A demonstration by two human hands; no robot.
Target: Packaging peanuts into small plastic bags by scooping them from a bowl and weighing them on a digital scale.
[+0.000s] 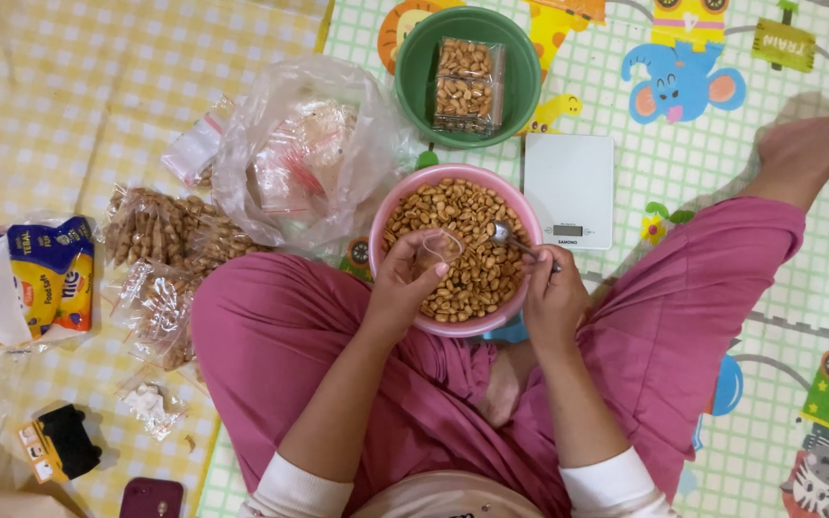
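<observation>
The person sits cross-legged on the floor, on a foam play mat [722,144] printed with a pale green grid and cartoon animals, trains and cars; to the left it meets a yellow checked cloth [59,105]. A pink bowl [388,206] full of roasted peanuts [472,278] rests at the knees of the magenta trousers. The left hand [403,283] is closed on a small clear plastic bag [438,249], held open-mouthed over the nuts. The right hand [551,297] grips a metal spoon [506,233], its bowl lying on the peanuts beside the bag. Just behind the pink bowl stand a white kitchen scale [570,182] and a green bowl [414,72] holding filled packets [467,84]. On the cloth lie a large clear bag of empty pouches [299,144], more filled packets [160,230], and a yellow and blue wrapper [50,278].
</observation>
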